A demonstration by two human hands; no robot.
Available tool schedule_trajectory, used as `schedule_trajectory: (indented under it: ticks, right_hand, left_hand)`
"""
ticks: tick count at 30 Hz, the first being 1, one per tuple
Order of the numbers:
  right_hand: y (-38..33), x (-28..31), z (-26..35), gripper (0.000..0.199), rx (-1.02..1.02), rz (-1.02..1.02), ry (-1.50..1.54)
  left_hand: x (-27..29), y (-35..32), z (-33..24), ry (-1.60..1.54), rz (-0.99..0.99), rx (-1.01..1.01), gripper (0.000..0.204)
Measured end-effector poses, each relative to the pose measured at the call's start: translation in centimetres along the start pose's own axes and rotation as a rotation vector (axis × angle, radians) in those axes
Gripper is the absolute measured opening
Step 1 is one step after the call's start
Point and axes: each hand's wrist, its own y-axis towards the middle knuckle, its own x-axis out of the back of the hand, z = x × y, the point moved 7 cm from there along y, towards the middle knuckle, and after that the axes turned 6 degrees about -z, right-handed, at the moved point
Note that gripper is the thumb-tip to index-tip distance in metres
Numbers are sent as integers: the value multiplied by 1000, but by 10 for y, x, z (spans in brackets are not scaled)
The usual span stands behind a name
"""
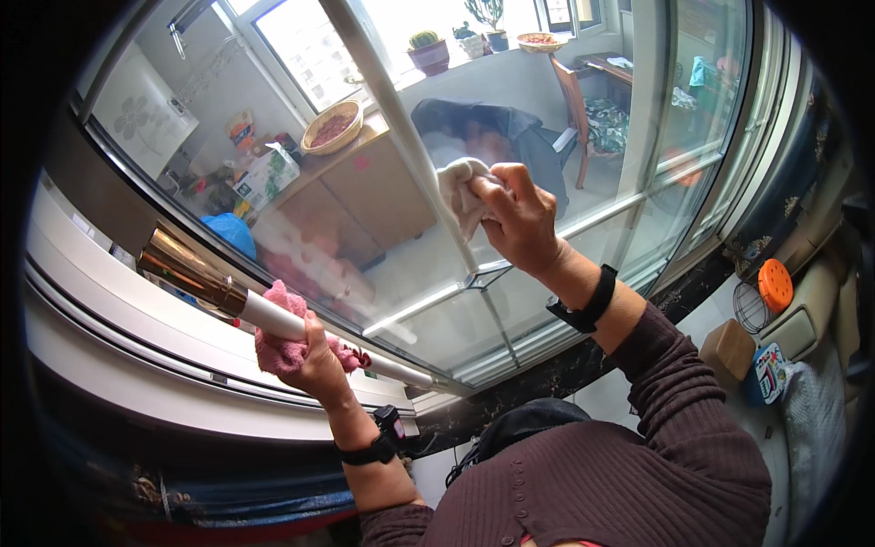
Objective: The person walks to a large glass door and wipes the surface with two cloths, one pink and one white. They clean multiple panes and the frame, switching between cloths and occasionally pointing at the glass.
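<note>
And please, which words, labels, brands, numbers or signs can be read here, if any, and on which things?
None can be read clearly.
Green-and-white box: print too small to read.
Orange package: too blurred to read.
Blue container: colourful label, too small to read.

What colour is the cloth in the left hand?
The cloth is pink, seen best in the head view.

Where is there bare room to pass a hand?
Free: the glass pane between the pink fluffy cloth in the left hand and the white cloth in the right hand, and the glass to the right of that hand. Crowded: lower right, where a tan box, round orange disc and blue tub cluster.
</note>
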Motion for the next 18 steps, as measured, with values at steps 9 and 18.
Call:
schedule_trajectory:
  ticks: [9,18]
  right_hand:
    - [12,115,-160,25,-347,-269,-187]
    - [22,47,-73,37,-135,-230,-206]
  left_hand:
    - [-1,-1,2,-41,48,38,41]
    - [3,-1,-4,74,-29,-54,44]
